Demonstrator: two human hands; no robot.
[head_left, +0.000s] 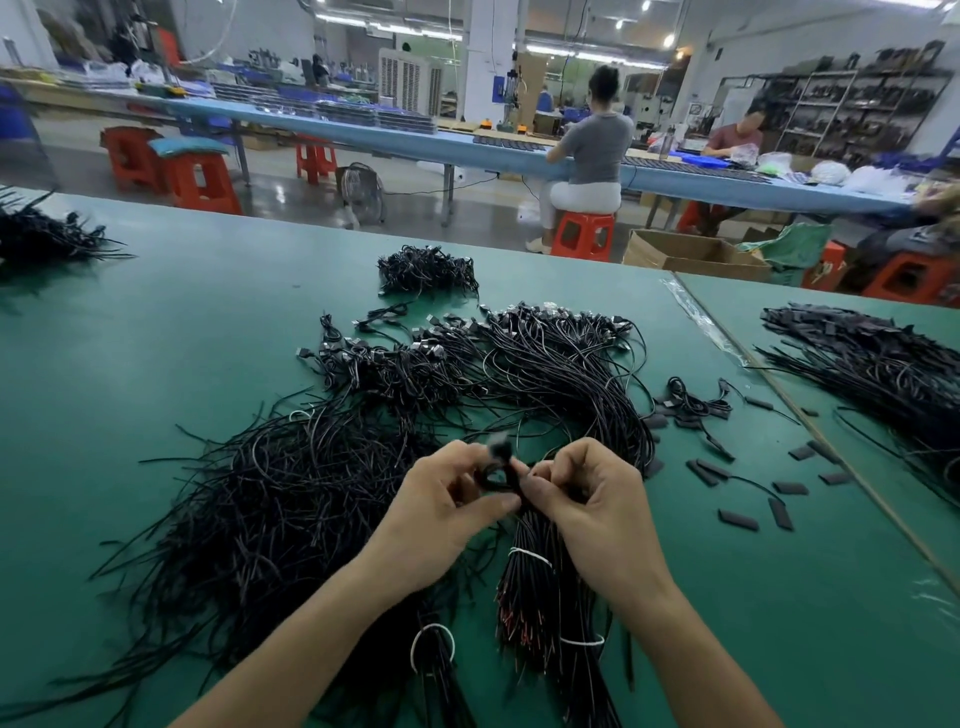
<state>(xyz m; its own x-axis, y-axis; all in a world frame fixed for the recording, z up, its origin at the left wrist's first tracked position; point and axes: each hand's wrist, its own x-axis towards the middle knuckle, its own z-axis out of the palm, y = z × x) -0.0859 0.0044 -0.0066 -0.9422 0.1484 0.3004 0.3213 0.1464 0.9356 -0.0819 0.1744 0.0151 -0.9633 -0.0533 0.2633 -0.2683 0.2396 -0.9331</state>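
Hands: left hand (447, 519) and right hand (597, 509) are close together above the near middle of the bench (182, 322). Both pinch one thin black cable (496, 475) between thumb and forefingers. The cable is curled in a small loop between the two thumbs. Its upper end is blurred, so its shape cannot be told.

Edges and room:
- The far edge of the bench runs straight across, with floor beyond it.
- On the right a seam (810, 421) slants toward the near corner and meets the neighbouring bench (727, 299).
- A clear plastic strip (701, 322) lies along the far part of the seam.
- Bare green surface lies far left and at the near right of the hands.

Materials and shapes:
- The bench top is matte green and smooth.
- Directly under the hands lies a tied bundle (540, 587) of straight black leads, bound by a white tie (530, 555). Red shows among its cut ends.
- Left of it is a loose pile (291, 493) of glossy black leads, splayed outward.
- Beyond the hands is a plug-ended pile (545, 353), with its small metal-tipped plugs toward the far side.
- A small coiled heap (426, 270) sits near the far edge.
- Flat, short black sleeve pieces (737, 519) are scattered right of the hands, up to the seam.
- A long heap (872, 364) of similar leads lies on the neighbouring bench.
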